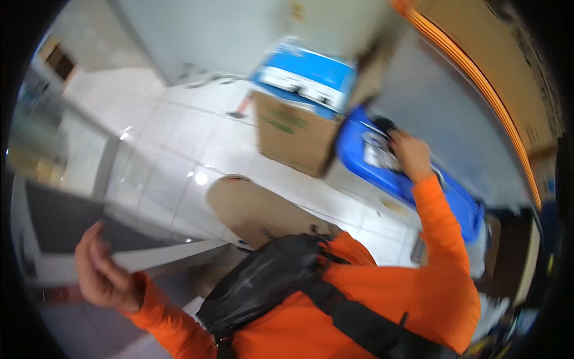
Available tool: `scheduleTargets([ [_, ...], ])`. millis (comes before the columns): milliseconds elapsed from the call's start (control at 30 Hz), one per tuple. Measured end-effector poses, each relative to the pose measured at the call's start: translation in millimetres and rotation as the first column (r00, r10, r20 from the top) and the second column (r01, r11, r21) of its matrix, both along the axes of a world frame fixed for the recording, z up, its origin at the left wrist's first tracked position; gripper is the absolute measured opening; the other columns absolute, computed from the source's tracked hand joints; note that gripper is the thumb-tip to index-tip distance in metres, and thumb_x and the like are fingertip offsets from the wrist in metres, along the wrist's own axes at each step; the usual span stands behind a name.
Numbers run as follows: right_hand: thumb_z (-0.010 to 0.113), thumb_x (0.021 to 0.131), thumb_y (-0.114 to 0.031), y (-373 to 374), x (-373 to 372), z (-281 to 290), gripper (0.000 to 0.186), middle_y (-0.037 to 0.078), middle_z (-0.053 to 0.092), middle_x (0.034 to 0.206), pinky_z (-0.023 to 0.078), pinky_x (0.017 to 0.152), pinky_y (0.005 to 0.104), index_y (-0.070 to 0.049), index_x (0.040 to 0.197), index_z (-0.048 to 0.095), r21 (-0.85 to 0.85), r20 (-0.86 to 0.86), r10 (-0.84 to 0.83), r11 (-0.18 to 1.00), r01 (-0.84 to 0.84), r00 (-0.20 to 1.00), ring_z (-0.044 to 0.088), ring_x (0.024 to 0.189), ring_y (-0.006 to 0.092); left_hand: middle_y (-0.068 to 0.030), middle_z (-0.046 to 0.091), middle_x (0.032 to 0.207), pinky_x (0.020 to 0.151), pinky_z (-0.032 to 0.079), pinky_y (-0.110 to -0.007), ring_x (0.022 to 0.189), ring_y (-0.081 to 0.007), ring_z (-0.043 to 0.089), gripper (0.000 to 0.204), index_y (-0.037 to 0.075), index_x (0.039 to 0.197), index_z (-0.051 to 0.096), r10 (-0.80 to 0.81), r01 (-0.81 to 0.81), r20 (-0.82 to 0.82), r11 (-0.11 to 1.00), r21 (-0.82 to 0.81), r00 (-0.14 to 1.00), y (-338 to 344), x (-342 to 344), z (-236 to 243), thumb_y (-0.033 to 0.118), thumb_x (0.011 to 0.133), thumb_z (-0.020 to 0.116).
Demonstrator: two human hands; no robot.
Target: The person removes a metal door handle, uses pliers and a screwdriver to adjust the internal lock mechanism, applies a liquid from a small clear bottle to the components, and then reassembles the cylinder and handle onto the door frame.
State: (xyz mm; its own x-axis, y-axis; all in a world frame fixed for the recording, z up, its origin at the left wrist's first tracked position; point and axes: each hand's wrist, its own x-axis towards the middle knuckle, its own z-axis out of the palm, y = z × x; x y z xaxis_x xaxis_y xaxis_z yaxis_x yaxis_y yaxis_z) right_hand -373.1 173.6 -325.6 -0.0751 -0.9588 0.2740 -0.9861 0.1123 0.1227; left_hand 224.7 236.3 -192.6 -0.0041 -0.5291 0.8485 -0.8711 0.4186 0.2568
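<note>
My right hand (pixel 411 154) reaches out over a long blue plastic lid (pixel 353 149) on a pale bin. Its fingers are closed at a dark, rounded object (pixel 384 124); blur hides its exact kind. Under and beside those fingers lies a small whitish and grey item (pixel 378 151), too smeared to name. My left hand (pixel 104 272) is raised at the left, its fingers loosely stretched with nothing in them. It hangs above a grey panel with a pale edge (pixel 149 257), apart from it.
A brown cardboard box (pixel 296 133) stands on the white tiled floor (pixel 185 149), with a blue and white box (pixel 311 75) on top. Orange edging (pixel 478 72) curves along the right. A black bag (pixel 263 281) hangs across my front.
</note>
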Motion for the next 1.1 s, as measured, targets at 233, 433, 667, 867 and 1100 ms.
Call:
scheduleTargets([
  [233, 0.074, 0.084, -0.019, 34, -72, -45, 0.018, 0.013, 0.069, 0.093, 0.058, 0.075, 0.0492, -0.008, 0.097, 0.07, 0.012, -0.209, -0.095, 0.995, 0.1, 0.973, 0.07, 0.084, 0.0374, -0.0126, 0.067, 0.073, 0.06, 0.054, -0.036, 0.066, -0.0231, 0.066, 0.021, -0.001, 0.083, 0.069, -0.059, 0.088, 0.219, 0.988, -0.126, 0.974, 15, -49, 53, 0.011, 0.097, 0.059],
  [433, 0.067, 0.094, -0.016, 41, -76, -32, 0.019, 0.015, 0.066, 0.106, 0.054, 0.087, 0.0452, -0.001, 0.104, 0.063, 0.086, -0.001, 0.054, 0.995, -0.054, 0.999, 0.067, 0.099, 0.0326, -0.0112, 0.065, 0.078, 0.058, 0.052, -0.035, 0.06, -0.0183, 0.053, 0.032, -0.001, 0.094, 0.06, -0.221, 0.141, -0.018, 0.68, -0.719, 0.975, 38, -12, 89, 0.026, 0.11, 0.051],
  [667, 0.055, 0.104, -0.013, 10, 39, -4, 0.019, 0.017, 0.059, 0.105, 0.049, 0.091, 0.0399, 0.002, 0.116, 0.056, -0.688, 0.389, 0.637, 0.682, -0.25, 0.665, 0.06, 0.093, 0.0291, -0.01, 0.063, 0.075, 0.066, 0.048, -0.034, 0.068, -0.0169, 0.056, 0.035, 0.002, 0.091, 0.064, -0.129, 0.145, 0.084, 0.607, -0.781, 0.988, 27, -7, 184, 0.023, 0.112, 0.045],
  [867, 0.049, 0.106, -0.007, -7, 317, 97, 0.024, 0.009, 0.059, 0.102, 0.049, 0.068, 0.0277, 0.002, 0.127, 0.055, -0.645, 0.76, 0.332, 0.488, -0.588, -0.558, 0.058, 0.079, 0.0128, -0.0103, 0.078, 0.085, 0.108, 0.044, -0.049, 0.105, -0.0295, 0.073, 0.036, 0.006, 0.081, 0.065, 0.245, 0.221, 0.699, 0.834, -0.505, 0.671, 25, 7, 254, 0.025, 0.109, 0.05],
  [1100, 0.049, 0.108, -0.014, 5, 424, 207, 0.043, 0.008, 0.058, 0.097, 0.045, 0.057, 0.0237, 0.005, 0.146, 0.051, -0.622, 0.778, 0.002, 0.145, -0.769, -0.628, 0.053, 0.069, 0.0086, -0.0016, 0.076, 0.079, 0.116, 0.04, -0.048, 0.11, -0.0255, 0.073, 0.036, 0.012, 0.072, 0.063, 0.348, -0.025, 0.829, 0.927, -0.375, 0.438, 26, 9, 279, 0.023, 0.105, 0.053],
])
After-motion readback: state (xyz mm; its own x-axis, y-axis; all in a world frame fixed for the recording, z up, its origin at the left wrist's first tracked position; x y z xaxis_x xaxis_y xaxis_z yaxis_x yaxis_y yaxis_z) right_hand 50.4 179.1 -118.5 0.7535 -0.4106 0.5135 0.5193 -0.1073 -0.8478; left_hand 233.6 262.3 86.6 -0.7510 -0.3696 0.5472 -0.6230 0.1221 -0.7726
